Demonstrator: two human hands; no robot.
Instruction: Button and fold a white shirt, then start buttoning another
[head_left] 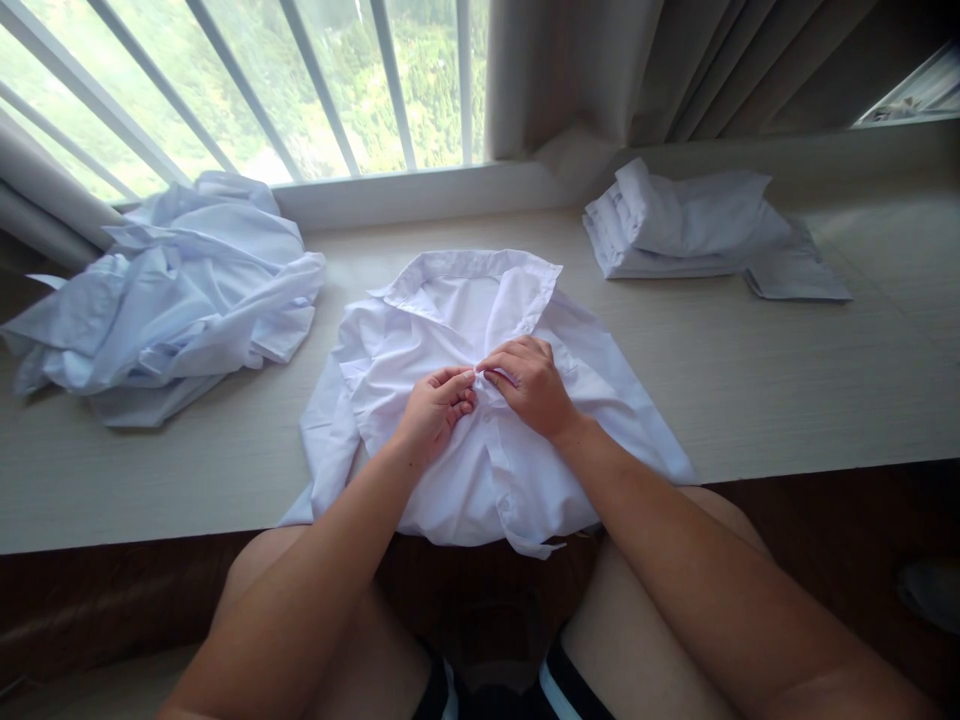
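Observation:
A white button-up shirt (420,490) lies front side up on the pale ledge, its collar (450,268) toward the window and its hem hanging over the near edge. My left hand (439,408) pinches the front placket between thumb and fingers. Right against it, my right hand (531,380) pinches the same spot from the other side, fingertips nearly touching. The bit of cloth between them is bunched up, and any button there is hidden by the fingers. Lower down the placket, small buttons (504,503) show.
A rumpled heap of white shirts (202,290) lies on the left of the ledge (765,390). Folded white shirts (690,225) are stacked at the back right. Behind stand a barred window (337,90) and grey curtains (570,80). My knees are beneath the ledge's near edge.

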